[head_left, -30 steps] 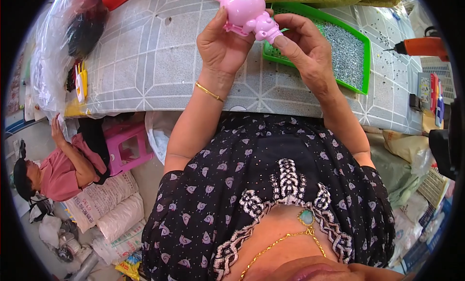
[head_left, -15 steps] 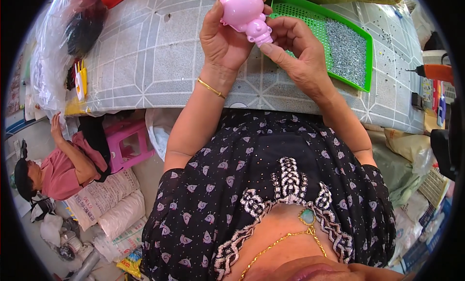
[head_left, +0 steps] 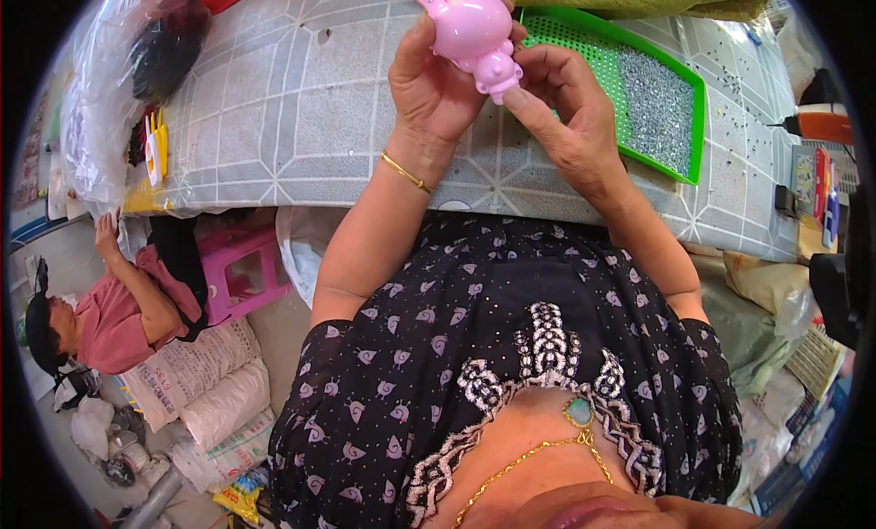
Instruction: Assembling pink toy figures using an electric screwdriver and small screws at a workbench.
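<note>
A glossy pink plastic animal figure, with a big round head, small ears and a little body, is held over the table at the top middle. My left hand cups it from the left and beneath, thumb along the head's side. At its lower end, my right hand pinches the feet between thumb and fingers. Whether a small part sits in that pinch cannot be seen. Just behind the right hand lies a green perforated tray with many small silver screws heaped toward its right side.
Scattered dark bits lie right of the tray, near an orange-handled electric screwdriver. Yellow and white cutters and clear plastic bags are at the left. Another person sits beyond the table's left end, near a pink stool.
The pink figure and both hands have shifted slightly right and down in the picture, along with the table. The figure is a little more upright; the grip looks the same.
</note>
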A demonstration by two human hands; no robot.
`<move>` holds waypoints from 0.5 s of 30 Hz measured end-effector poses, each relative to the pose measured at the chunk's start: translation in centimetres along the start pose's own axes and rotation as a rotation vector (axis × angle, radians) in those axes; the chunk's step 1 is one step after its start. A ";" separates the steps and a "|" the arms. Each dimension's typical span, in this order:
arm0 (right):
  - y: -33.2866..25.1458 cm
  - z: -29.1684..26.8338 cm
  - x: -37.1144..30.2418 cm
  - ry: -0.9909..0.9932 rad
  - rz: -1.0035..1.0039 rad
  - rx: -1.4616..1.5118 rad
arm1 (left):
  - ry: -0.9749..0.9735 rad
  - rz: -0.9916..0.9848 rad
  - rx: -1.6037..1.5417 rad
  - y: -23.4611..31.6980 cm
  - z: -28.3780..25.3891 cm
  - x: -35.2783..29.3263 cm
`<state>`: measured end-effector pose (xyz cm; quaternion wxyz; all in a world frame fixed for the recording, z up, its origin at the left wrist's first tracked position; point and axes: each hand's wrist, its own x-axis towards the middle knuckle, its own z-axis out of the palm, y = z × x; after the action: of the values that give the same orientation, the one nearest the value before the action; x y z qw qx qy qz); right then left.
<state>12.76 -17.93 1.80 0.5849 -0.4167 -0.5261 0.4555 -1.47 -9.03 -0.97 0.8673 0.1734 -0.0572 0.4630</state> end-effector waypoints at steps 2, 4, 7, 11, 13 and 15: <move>0.1 0.0 0.1 0.009 0.011 0.011 | 0.034 0.032 0.093 -0.3 0.7 0.0; 0.3 -0.2 0.1 -0.017 0.026 0.027 | -0.001 0.034 0.166 0.0 0.4 -0.2; 0.3 -0.2 0.1 -0.028 0.026 0.023 | -0.016 0.037 0.257 0.1 0.6 -0.3; 0.3 -0.2 0.1 -0.033 0.033 0.038 | -0.016 0.079 0.258 -0.2 1.2 -0.2; 0.3 -0.2 0.1 -0.039 0.026 0.037 | -0.018 0.088 0.208 -0.2 1.4 -0.2; 0.4 -0.1 0.1 -0.042 0.018 0.037 | -0.034 0.088 0.200 -0.1 1.5 -0.2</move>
<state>12.88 -17.73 1.47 0.5771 -0.4010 -0.5259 0.4791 -1.39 -9.80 0.37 0.8233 0.2642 -0.0329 0.5013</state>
